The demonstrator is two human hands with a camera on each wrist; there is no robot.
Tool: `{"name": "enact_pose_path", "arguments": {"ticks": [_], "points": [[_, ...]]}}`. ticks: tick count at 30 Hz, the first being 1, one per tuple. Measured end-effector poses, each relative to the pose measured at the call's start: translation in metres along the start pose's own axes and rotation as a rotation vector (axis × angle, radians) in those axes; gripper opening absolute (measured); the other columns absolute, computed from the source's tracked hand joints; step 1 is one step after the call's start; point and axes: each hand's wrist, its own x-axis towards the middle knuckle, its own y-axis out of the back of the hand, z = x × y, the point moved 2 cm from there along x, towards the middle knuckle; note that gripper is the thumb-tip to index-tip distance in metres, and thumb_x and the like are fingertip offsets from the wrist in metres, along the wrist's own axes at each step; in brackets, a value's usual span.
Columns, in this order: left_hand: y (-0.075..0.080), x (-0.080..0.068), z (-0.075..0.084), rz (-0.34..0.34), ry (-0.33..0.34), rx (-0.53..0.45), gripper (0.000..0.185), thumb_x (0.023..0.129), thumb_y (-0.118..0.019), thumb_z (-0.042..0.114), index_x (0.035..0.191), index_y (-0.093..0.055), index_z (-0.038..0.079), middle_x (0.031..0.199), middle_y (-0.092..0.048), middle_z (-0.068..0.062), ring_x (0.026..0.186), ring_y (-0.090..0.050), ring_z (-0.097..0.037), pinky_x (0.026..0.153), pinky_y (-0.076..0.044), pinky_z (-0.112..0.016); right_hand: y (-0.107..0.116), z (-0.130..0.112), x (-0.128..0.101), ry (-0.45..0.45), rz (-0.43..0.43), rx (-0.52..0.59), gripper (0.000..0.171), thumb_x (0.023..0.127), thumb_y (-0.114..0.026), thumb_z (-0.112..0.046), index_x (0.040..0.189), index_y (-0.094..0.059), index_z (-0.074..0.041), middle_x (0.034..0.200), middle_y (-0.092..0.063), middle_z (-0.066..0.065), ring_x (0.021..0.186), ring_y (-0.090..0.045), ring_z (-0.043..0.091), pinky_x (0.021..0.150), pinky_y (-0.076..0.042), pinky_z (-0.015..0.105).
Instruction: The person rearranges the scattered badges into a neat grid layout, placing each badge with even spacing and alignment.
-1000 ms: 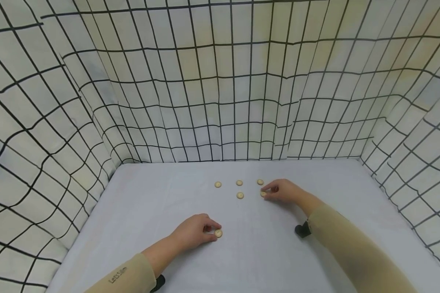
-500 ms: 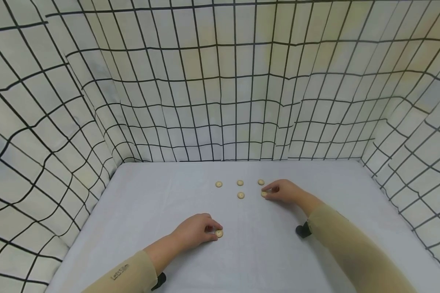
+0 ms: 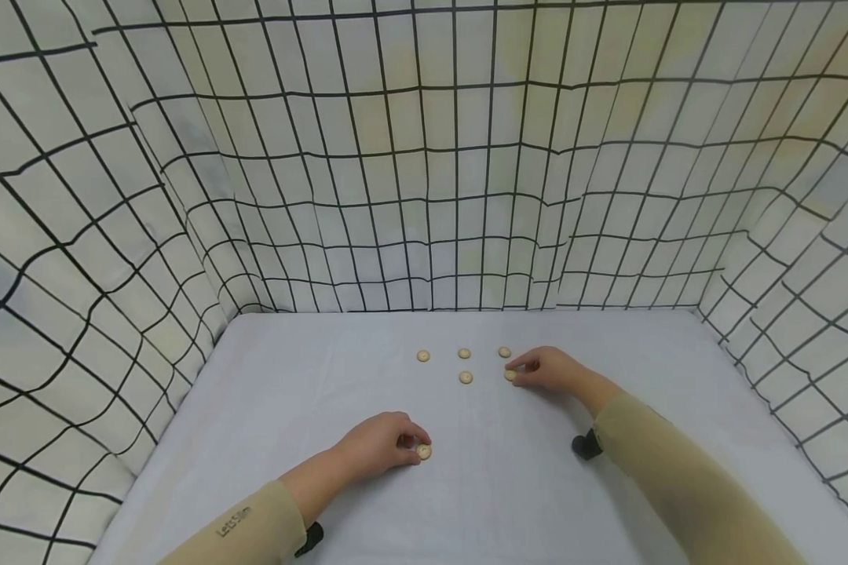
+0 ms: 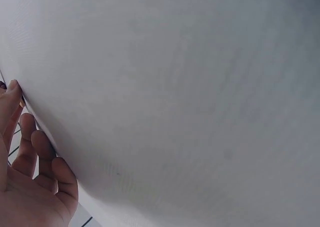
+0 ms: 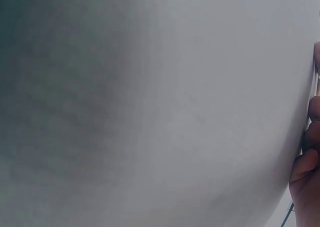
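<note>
Between thumb and forefinger, my left hand [image 3: 381, 446] pinches a round cream-coloured button [image 3: 424, 452] on the white tabletop, near the middle of the head view. Farther back and to the right, my right hand [image 3: 551, 370] pinches another such button [image 3: 511, 376], partly covered by the fingers. Just behind that one lies a third button [image 3: 505, 352]. The left wrist view catches curled fingers of the left hand [image 4: 42, 172] low against the cloth. Only finger edges of the right hand [image 5: 306, 162] show in the right wrist view; its button cannot be made out there.
More matching buttons lie left of the right hand: a far-left button [image 3: 423, 356], a back-middle button [image 3: 464, 353] and a front-middle button [image 3: 466, 377]. White cloth walls with a black grid [image 3: 438, 196] enclose the white table [image 3: 311, 369] at the back and sides.
Both hands keep their grips and stay at the same buttons. The whole head view has shifted very slightly, so everything appears a little farther right.
</note>
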Motion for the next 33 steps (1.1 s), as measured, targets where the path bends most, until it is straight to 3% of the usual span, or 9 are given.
{"name": "enact_pose_path", "arguments": {"ticks": [12,19,33], "points": [[0.0023,0.0023,0.0024,-0.027,0.003,-0.014,0.019,0.086,-0.078,0.024,0.105,-0.076,0.025,0.081,-0.054,0.012,0.076,-0.049,-0.006,0.070,-0.042,-0.026,-0.0011,0.0008,0.0011,0.005,0.005,0.005,0.031,0.086,-0.078,-0.028,0.117,-0.075,-0.021,0.110,-0.066,-0.001,0.093,-0.052,0.018,0.082,-0.045,0.038],[0.0027,0.0007,0.0013,-0.015,-0.002,-0.024,0.029,0.086,-0.078,0.024,0.114,-0.076,0.021,0.083,-0.054,0.011,0.076,-0.049,-0.005,0.070,-0.043,-0.026,-0.0009,0.0009,0.0021,-0.005,0.002,0.006,0.031,0.086,-0.078,-0.028,0.116,-0.075,-0.022,0.114,-0.066,-0.001,0.095,-0.052,0.019,0.086,-0.045,0.040],[0.0037,0.0048,0.0020,-0.056,-0.023,0.032,0.020,0.085,-0.079,0.024,0.106,-0.077,0.025,0.083,-0.054,0.017,0.079,-0.050,-0.004,0.074,-0.045,-0.025,-0.0012,0.0015,0.0012,0.005,0.005,0.001,0.032,0.086,-0.078,-0.030,0.117,-0.075,-0.022,0.110,-0.066,-0.001,0.094,-0.052,0.018,0.084,-0.044,0.039]]}}
